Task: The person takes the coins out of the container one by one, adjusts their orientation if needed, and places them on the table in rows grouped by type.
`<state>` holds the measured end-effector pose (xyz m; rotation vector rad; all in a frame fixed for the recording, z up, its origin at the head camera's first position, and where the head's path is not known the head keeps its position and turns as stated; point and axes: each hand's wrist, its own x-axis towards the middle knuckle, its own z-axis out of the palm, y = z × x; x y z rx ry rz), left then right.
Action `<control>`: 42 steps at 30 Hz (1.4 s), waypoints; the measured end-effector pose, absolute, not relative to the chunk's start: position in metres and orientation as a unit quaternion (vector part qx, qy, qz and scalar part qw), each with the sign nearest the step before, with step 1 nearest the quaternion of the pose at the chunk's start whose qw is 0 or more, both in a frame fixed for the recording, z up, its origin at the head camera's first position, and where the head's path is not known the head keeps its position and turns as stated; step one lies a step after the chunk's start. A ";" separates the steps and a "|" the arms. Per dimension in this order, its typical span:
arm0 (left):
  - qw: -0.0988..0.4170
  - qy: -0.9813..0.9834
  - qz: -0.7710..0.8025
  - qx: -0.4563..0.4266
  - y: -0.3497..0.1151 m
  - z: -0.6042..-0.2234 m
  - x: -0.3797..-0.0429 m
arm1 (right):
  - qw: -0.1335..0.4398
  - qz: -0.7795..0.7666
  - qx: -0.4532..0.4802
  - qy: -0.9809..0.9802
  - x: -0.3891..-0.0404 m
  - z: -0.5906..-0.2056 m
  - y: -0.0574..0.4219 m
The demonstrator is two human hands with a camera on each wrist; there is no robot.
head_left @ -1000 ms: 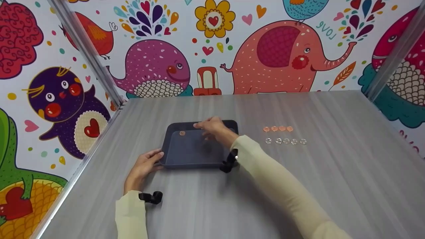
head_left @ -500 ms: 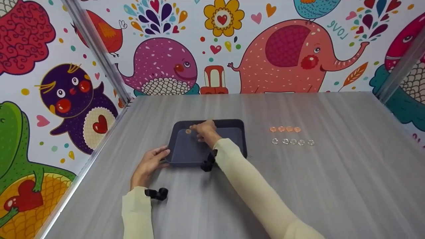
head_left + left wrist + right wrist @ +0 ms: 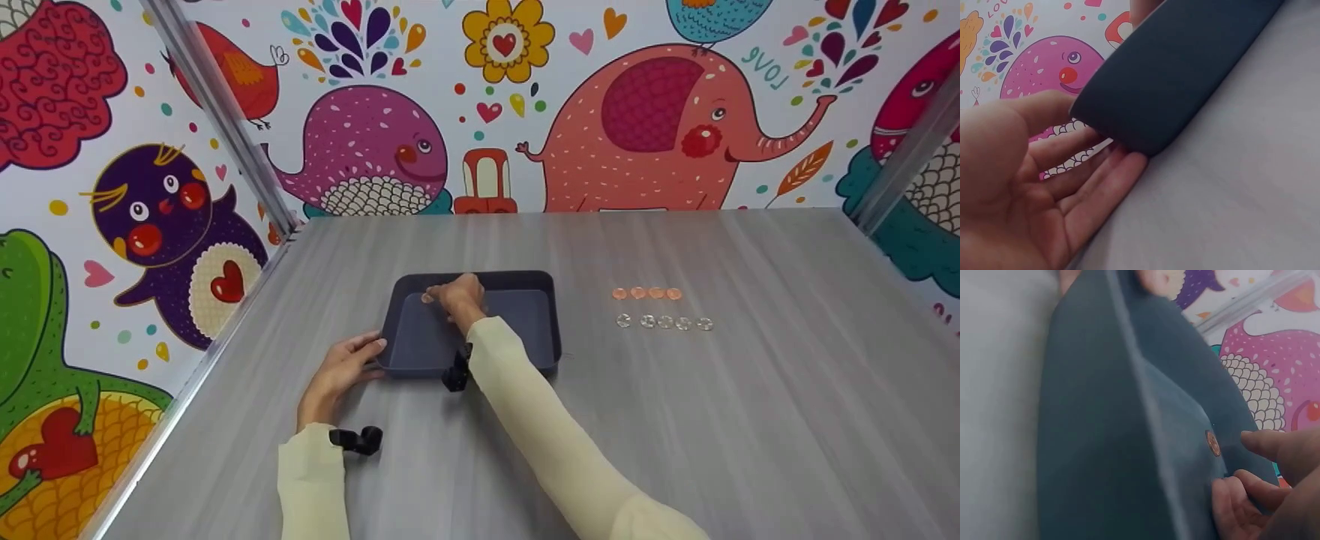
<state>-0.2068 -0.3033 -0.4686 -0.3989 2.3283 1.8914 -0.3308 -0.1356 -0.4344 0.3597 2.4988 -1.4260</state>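
Observation:
A dark grey rectangular tray [image 3: 524, 309] sits on the table, with a single copper-coloured coin [image 3: 1213, 443] lying on its floor by the far left corner. My left hand [image 3: 339, 375] holds the tray's near left corner, thumb at the rim and fingers against the lower outside edge. My right hand [image 3: 462, 295] reaches into the tray close beside the coin. In the right wrist view one digit stretches toward the coin, while the other fingers [image 3: 1223, 500] bend near the tray floor. No object shows between the right hand's fingers.
Right of the tray, a row of several copper-coloured coins [image 3: 656, 293] lies behind a row of several silver-coloured coins [image 3: 666, 322]. A wall with cartoon animals [image 3: 645, 135] stands along the table's far edge, and metal posts [image 3: 225, 120] rise at its corners.
My right hand has moved left across the tray to the coin, which it now partly covers in the head view. The left hand keeps its hold, and the head view has shifted slightly.

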 end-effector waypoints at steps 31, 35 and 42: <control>0.054 0.777 0.613 -0.129 -0.302 -0.471 -0.205 | 0.015 -0.303 0.102 0.947 -0.331 -0.455 -0.162; 0.056 0.778 0.612 -0.129 -0.301 -0.469 -0.205 | 0.023 -0.309 0.098 0.946 -0.332 -0.455 -0.159; 0.050 0.778 0.613 -0.132 -0.303 -0.471 -0.205 | 0.030 -0.337 0.063 0.939 -0.331 -0.450 -0.150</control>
